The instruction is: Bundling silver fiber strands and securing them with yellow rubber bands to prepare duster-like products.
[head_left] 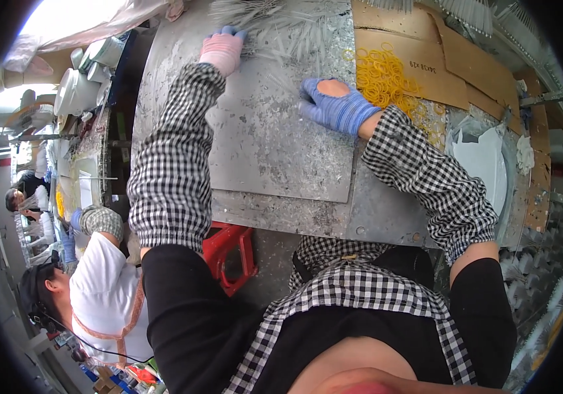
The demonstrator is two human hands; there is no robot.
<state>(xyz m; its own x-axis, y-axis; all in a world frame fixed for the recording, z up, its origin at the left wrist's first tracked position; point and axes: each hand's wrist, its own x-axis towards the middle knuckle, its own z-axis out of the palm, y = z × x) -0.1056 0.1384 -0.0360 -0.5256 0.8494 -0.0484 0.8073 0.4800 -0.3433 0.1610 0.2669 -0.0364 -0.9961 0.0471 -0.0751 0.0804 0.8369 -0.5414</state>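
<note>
My left hand (pixel 223 51), in a pink glove with bluish fingers, is at the far side of the metal-topped table (pixel 275 151). It touches the left edge of a loose pile of thin, clear plastic strips (pixel 294 33). Its fingers are bent and closed, and whatever is under them is hidden. My right hand (pixel 337 104) wears a blue striped glove with a hole over the back. Its fingers curl inward above the tabletop, beside a few faint clear strips; what they grip cannot be made out. Yellow rubber bands (pixel 383 75) lie heaped just right of it.
Cardboard sheets (pixel 439 72) cover the table's right side, with a white plastic container (pixel 482 161) nearer me. Bundles of clear bristly strips (pixel 469 13) stand far right. A red stool (pixel 232 256) is under the near edge. A co-worker (pixel 101 295) sits at left.
</note>
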